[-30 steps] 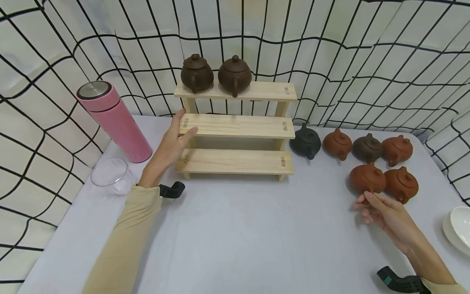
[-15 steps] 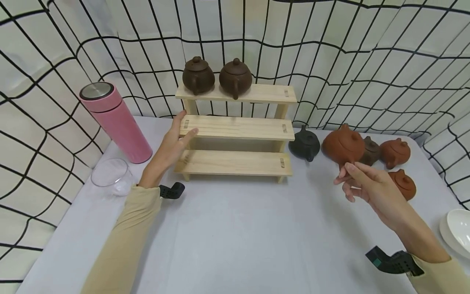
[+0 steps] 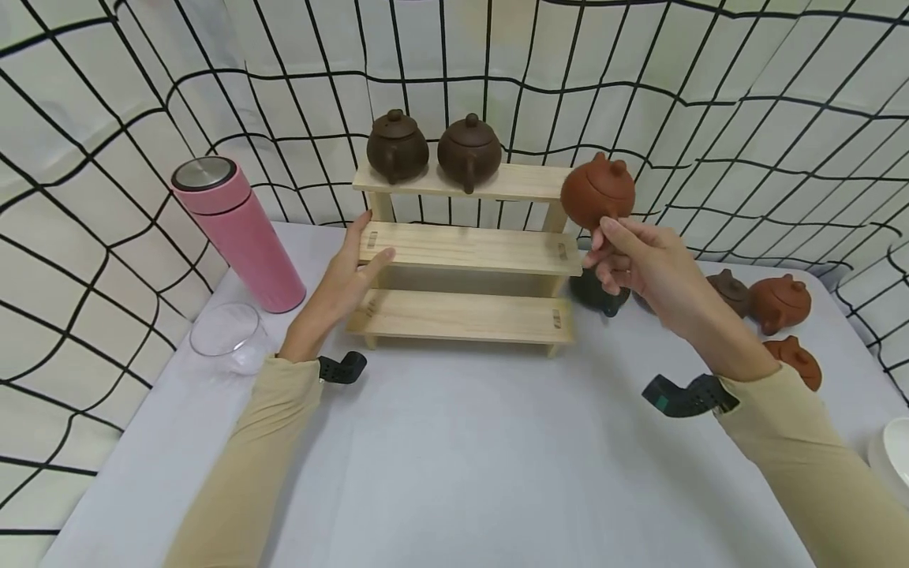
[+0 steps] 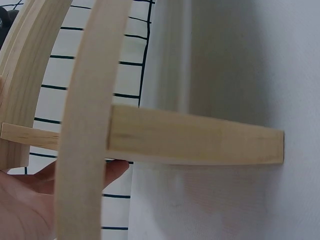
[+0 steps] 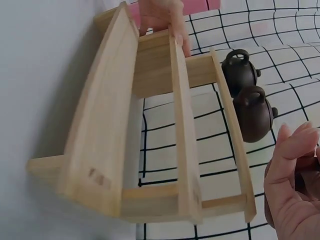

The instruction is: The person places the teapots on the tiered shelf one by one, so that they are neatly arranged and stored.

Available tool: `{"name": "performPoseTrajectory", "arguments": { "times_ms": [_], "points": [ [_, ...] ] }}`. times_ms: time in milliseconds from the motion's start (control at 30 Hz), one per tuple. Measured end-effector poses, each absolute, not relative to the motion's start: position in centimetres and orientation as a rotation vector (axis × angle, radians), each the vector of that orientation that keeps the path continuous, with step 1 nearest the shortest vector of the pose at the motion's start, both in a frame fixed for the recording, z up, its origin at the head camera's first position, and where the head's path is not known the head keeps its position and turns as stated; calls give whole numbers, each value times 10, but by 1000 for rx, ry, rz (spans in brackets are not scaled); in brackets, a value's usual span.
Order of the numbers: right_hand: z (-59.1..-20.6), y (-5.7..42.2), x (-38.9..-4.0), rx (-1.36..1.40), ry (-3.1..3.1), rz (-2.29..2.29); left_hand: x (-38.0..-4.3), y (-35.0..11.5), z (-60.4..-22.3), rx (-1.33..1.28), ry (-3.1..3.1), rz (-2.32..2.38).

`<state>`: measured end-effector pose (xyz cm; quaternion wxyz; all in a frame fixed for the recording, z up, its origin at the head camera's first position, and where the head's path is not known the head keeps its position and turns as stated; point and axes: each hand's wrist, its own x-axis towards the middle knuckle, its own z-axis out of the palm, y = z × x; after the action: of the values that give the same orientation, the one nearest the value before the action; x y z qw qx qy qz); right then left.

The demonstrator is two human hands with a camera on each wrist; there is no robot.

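Note:
My left hand (image 3: 335, 284) grips the left end of the middle tier of a three-tier wooden display shelf (image 3: 469, 246); its thumb lies over the board. In the left wrist view, that hand (image 4: 25, 202) is partly hidden behind the boards. My right hand (image 3: 656, 272) pinches a reddish-brown clay teapot (image 3: 595, 191) by its handle, raised beside the right end of the top tier. On that tier's left half stand two dark brown teapots (image 3: 398, 150). In the right wrist view, my right hand's curled fingers (image 5: 292, 170) hide most of the held teapot.
A black teapot (image 3: 600, 293) sits partly hidden below my right hand. Farther right are a brown teapot (image 3: 730, 290) and reddish teapots (image 3: 779, 304). A white bowl (image 3: 893, 457) is at the right edge. Left stand a pink thermos (image 3: 245, 241) and glass bowl (image 3: 227, 339). Black wire grid surrounds the table.
My right hand has lifted the reddish teapot from the group on the right and carried it up and left to the shelf's top tier. My left hand keeps its grip on the shelf.

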<state>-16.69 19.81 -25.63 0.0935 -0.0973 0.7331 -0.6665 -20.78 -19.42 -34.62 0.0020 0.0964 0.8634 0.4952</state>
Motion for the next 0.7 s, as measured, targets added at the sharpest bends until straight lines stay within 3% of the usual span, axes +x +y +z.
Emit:
{"name": "performPoseTrajectory", "arguments": {
  "times_ms": [700],
  "points": [
    [-228,165,-220,-257,2274,-1819,-207,-194,-345,294,2716,1539]
  ]
}}
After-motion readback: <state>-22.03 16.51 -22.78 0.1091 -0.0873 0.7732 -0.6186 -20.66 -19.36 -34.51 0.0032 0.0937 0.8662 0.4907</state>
